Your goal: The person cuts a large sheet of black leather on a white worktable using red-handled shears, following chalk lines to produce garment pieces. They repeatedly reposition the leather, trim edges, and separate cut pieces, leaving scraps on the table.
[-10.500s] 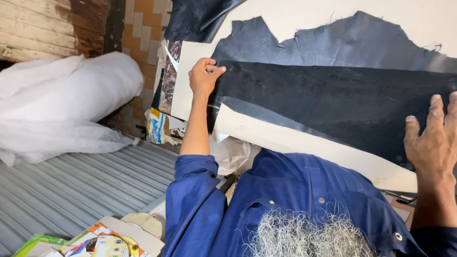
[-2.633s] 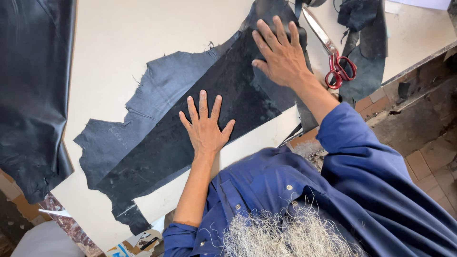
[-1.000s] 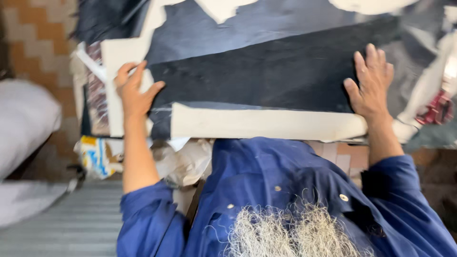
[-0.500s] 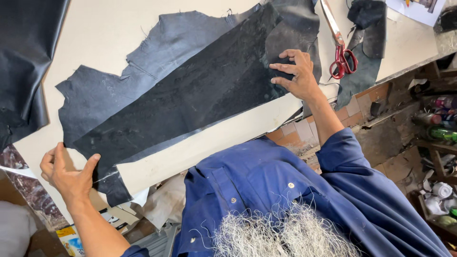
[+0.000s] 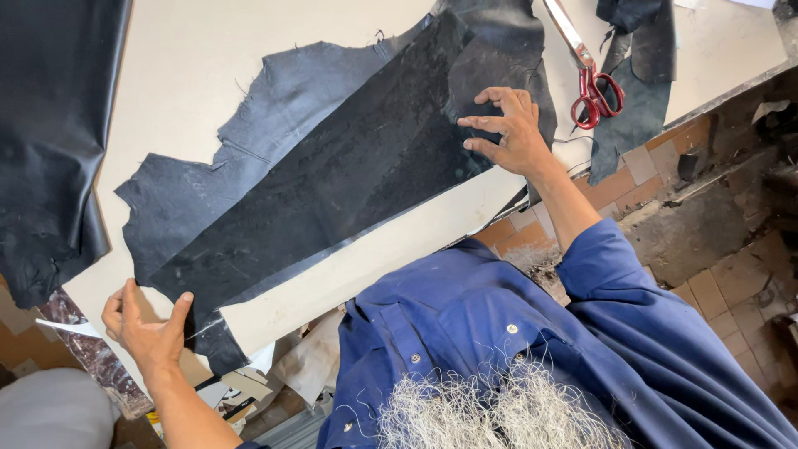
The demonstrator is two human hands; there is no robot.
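Note:
A long strip of black leather (image 5: 349,179) lies across a pale work board (image 5: 208,75), on top of a blue-grey hide (image 5: 274,108) with ragged edges. My left hand (image 5: 145,324) rests at the strip's near left end, thumb and fingers spread on the board's corner. My right hand (image 5: 507,133) presses its fingertips on the strip's right end, fingers bent and apart. Neither hand grips anything that I can see.
Red-handled scissors (image 5: 586,79) lie on the board right of my right hand, beside a dark leather scrap (image 5: 636,108). A large black hide (image 5: 50,141) hangs over the board's left side. Brick floor (image 5: 723,249) shows at the right; paper scraps lie below the board's edge.
Over the last half second my right hand has lifted slightly to its fingertips on the strip. My left hand has stayed at the strip's left end.

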